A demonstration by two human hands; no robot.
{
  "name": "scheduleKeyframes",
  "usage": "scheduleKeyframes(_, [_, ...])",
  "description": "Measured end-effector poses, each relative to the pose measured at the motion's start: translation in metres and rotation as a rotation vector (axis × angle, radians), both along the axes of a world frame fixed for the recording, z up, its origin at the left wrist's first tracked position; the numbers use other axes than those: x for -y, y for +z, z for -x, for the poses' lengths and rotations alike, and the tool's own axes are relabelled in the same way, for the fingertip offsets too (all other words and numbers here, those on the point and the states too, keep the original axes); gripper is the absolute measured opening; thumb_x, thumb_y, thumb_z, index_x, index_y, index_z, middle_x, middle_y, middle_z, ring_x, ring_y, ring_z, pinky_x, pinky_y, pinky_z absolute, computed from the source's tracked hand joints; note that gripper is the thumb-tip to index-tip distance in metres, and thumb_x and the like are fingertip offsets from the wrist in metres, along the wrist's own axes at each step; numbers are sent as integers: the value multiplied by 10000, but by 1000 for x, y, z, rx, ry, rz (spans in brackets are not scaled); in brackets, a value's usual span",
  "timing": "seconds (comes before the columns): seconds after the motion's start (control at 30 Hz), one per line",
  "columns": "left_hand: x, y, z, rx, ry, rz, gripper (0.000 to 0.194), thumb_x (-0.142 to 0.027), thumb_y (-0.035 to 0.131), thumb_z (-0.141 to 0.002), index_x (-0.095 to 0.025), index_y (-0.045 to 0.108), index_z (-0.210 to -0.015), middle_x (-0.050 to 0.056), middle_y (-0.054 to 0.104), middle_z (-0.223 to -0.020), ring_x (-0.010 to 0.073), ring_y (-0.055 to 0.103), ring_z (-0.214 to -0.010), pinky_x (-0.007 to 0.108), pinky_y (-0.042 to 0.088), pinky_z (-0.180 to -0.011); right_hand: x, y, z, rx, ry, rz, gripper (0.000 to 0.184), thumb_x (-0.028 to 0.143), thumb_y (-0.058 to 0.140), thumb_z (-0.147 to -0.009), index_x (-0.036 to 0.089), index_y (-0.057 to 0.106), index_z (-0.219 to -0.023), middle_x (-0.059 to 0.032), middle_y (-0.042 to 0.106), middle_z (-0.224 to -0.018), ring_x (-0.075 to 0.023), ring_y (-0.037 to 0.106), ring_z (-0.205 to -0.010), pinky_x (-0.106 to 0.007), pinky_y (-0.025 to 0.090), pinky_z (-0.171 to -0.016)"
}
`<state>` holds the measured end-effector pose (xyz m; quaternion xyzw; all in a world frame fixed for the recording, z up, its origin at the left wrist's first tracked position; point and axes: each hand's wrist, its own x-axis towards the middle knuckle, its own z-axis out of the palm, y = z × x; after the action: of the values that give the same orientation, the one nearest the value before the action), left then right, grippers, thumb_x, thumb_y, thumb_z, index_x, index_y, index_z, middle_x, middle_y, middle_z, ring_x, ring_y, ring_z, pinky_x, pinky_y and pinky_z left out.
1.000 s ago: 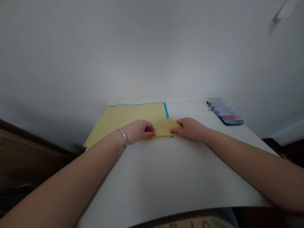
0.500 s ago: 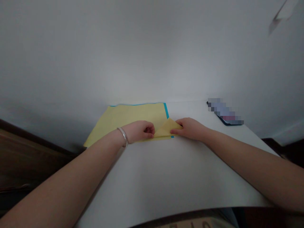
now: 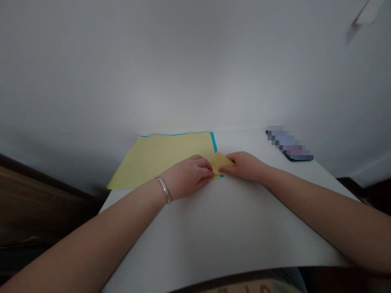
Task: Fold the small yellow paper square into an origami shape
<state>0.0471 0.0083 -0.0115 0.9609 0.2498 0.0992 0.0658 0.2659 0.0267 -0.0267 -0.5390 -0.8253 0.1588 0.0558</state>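
Note:
A yellow sheet of paper (image 3: 159, 156) lies on the white table (image 3: 220, 228), with a blue sheet's edge (image 3: 214, 141) showing under it along the far and right sides. Its near right corner is turned up into a small folded flap (image 3: 220, 161). My left hand (image 3: 187, 176), with a silver bracelet on the wrist, lies on the paper with fingers stretched flat over the flap's left part. My right hand (image 3: 244, 165) rests at the flap's right edge, its fingertips pressed on the fold.
A dark phone (image 3: 290, 148), partly blurred out, lies at the table's far right. A white wall rises right behind the table. Dark wooden furniture (image 3: 36, 211) stands to the left, below table height.
My left hand has uncurled and slid right and toward me, now lying flat over the folded flap's left part. My right hand has stayed where it was.

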Motion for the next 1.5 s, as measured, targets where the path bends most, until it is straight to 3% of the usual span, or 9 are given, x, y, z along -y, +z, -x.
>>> scheduleKeyframes(0.27, [2, -6, -8, -118, 3, -183, 268, -239, 428, -916, -172, 636, -1072, 80, 626, -936, 174, 564, -868, 302, 472, -805, -3, 0, 1, 16, -29, -18, 410, 585, 508, -750, 199, 647, -746, -29, 623, -655, -131, 464, -541, -259, 248, -479])
scheduleKeyframes(0.47, [4, -3, -10, -195, 12, -192, 281, -231, 435, -908, -177, 603, -1127, 74, 613, -945, 186, 545, -881, 319, 462, -816, -3, 0, 1, -3, -26, -19, 390, 574, 512, -752, 202, 627, -722, -20, 604, -630, -132, 459, -539, -257, 249, -480])
scheduleKeyframes(0.63, [3, -2, -9, -215, -8, -189, 299, -249, 452, -896, -176, 582, -1155, 73, 603, -954, 190, 528, -878, 322, 446, -821, -1, 0, 1, -36, -1, -64, 342, 515, 544, -751, 190, 612, -833, -43, 646, -758, -157, 517, -634, -253, 299, -524])
scheduleKeyframes(0.8, [4, -3, -9, -216, -22, -205, 332, -252, 462, -887, -164, 550, -1194, 79, 591, -958, 195, 516, -880, 332, 434, -833, -1, 0, -1, -158, -22, -4, 291, 396, 576, -748, 191, 572, -954, -39, 659, -832, -154, 558, -686, -241, 356, -574])
scheduleKeyframes(1.07, [5, -4, -8, -194, -7, -189, 371, -244, 468, -878, -169, 508, -1238, 78, 586, -979, 201, 511, -904, 340, 429, -850, 0, 1, -2, -229, -9, 75, 452, 336, 606, -732, 192, 486, -1143, -23, 643, -808, -143, 542, -648, -242, 331, -561])
scheduleKeyframes(1.5, [4, -5, -10, -228, -33, -224, 370, -256, 459, -881, -170, 523, -1235, 81, 586, -974, 203, 507, -885, 338, 415, -848, 2, -1, -3, -264, -38, 34, 462, 315, 618, -717, 185, 487, -1141, 7, 595, -736, -135, 521, -635, -244, 332, -555])
